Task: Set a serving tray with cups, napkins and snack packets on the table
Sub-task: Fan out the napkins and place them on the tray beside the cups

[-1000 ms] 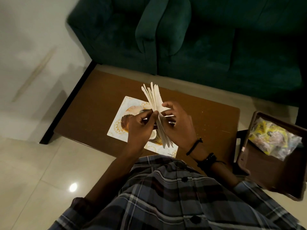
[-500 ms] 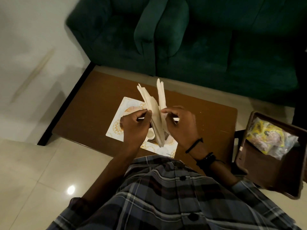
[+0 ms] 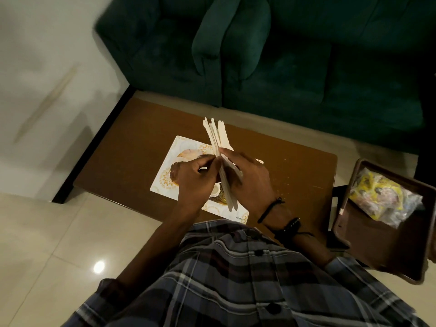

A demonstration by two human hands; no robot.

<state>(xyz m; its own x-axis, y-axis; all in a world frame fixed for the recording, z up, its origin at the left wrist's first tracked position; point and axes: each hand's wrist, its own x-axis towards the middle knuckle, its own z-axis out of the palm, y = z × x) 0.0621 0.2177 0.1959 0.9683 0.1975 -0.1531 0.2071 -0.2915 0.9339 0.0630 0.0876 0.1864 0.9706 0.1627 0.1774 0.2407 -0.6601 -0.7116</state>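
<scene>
Brown table (image 3: 132, 147), green sofa (image 3: 283, 55) behind. Both hands pinch a napkin stack (image 3: 218, 140) held on edge: right hand (image 3: 247, 180) grasps the bulk, left hand (image 3: 198, 180) fingertips on the near sheets, above the patterned tray (image 3: 165, 178). Step looks like napkin separation. Next: peel one, lay on tray. Snack packets (image 3: 384, 199) sit apart in brown tray (image 3: 368, 246), right.

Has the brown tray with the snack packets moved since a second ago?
No. The brown tray sits in the same spot just off the right end of the wooden table, snack packets inside.
</scene>
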